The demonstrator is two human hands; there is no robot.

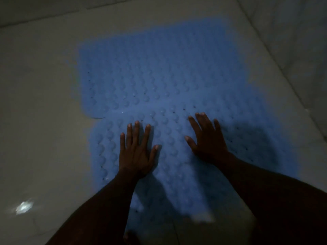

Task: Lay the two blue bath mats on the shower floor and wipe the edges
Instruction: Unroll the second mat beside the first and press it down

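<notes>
near blue mat (177, 174) under flat, spread left hand (136, 154) and right hand (207, 138).

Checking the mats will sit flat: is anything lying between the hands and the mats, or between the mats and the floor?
Nothing visible. The left hand and right hand press directly on the near mat, and both mats lie on bare floor tile.

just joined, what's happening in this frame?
A person is kneeling or bending over a tiled shower floor in dim light, pressing two blue bath mats flat. The left hand and right hand both lie palm-down, fingers spread, on the near mat. The far mat already lies flat beyond it; the two meet or slightly overlap just past the fingertips. No cloth is visible, so the edge wiping does not appear underway.
</notes>
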